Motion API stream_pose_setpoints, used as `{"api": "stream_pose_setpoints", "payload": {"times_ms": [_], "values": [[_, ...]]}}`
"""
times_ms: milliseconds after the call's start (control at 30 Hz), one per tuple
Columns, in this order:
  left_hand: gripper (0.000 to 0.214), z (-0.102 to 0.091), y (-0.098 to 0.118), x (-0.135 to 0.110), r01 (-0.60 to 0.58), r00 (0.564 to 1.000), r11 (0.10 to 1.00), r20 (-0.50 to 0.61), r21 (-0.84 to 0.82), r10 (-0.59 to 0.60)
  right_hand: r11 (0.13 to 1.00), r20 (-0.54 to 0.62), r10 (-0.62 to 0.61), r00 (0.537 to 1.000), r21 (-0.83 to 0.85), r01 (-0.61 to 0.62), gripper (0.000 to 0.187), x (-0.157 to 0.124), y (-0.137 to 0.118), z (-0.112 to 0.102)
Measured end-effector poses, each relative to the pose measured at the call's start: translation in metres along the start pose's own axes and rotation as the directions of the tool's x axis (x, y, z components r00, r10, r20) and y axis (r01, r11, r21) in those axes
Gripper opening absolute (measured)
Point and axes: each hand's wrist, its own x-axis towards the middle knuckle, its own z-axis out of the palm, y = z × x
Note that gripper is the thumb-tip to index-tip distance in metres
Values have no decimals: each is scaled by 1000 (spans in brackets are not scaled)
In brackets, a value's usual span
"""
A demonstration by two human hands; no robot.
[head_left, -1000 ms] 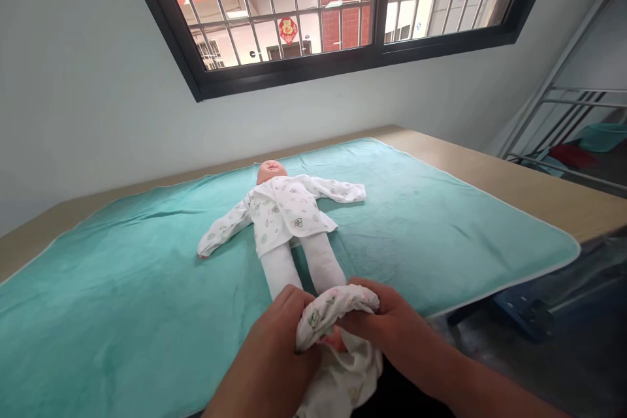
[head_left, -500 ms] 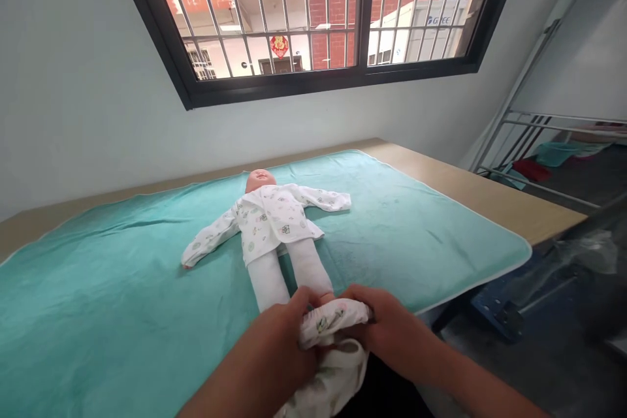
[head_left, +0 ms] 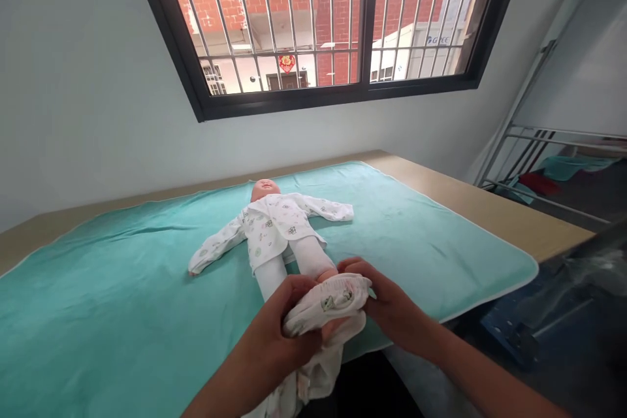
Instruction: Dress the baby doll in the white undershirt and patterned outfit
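Observation:
A baby doll (head_left: 277, 228) lies on its back on a teal mat (head_left: 122, 300), head toward the window, dressed in a white printed top, its white legs bare. At the doll's feet both hands grip bunched white printed baby trousers (head_left: 329, 300). My left hand (head_left: 284, 330) holds the left side of the gathered cloth. My right hand (head_left: 386, 304) holds the right side. One doll foot shows pink inside the bunched opening, and the rest of the trousers hangs down over the mat's front edge.
The mat covers a wooden table (head_left: 490, 206) set against a pale wall under a barred window (head_left: 323, 19). A metal bed frame (head_left: 548, 144) stands at the right. Dark floor and a blue object (head_left: 514, 333) lie below the table's right edge.
Both hands have moved the bunched trousers forward and up onto the doll's feet. The view has tilted slightly upward.

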Motion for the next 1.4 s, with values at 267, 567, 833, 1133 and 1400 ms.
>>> {"api": "stream_pose_setpoints", "payload": {"times_ms": [267,567,833,1133,1400], "values": [[22,-10,-6,17,-102,994,992,50,79,98,996,-69,65,996,69,-60,27,12,8,0],[20,-28,-7,11,17,995,940,-95,340,16,971,28,46,999,-235,-39,14,33,21,-19],[31,-77,-22,-8,47,992,951,-99,-305,-80,904,47,111,993,-420,-81,10,43,32,-29],[32,-61,-55,17,28,983,932,-159,-361,-92,903,-15,-50,999,-429,39,31,56,-7,-15],[31,-41,-23,21,-142,903,931,-430,-336,-17,906,533,237,812,-423,13,26,126,-48,30]]}}
